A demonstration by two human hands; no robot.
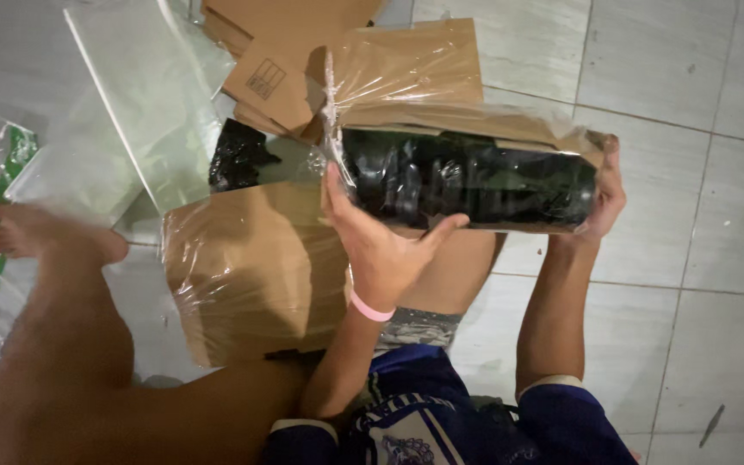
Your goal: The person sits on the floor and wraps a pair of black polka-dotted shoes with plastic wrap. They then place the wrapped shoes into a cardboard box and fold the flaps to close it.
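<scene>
Mid-wrapping: black bundle [467, 181] in a clear plastic bag [406, 86], held above the tiled floor [691, 69]. Left hand [381, 241] gripping its left end, right hand [606, 194] cupping the right. Next: steady grip while closing bag.

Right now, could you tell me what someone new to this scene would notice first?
First, the black cylinder in clear wrap, held level at upper centre between the left hand and the right hand, one at each end. Next, the flat cardboard in clear film, lower left of it on the tile floor. More cardboard sheets and clear bags lie at the top left.
</scene>
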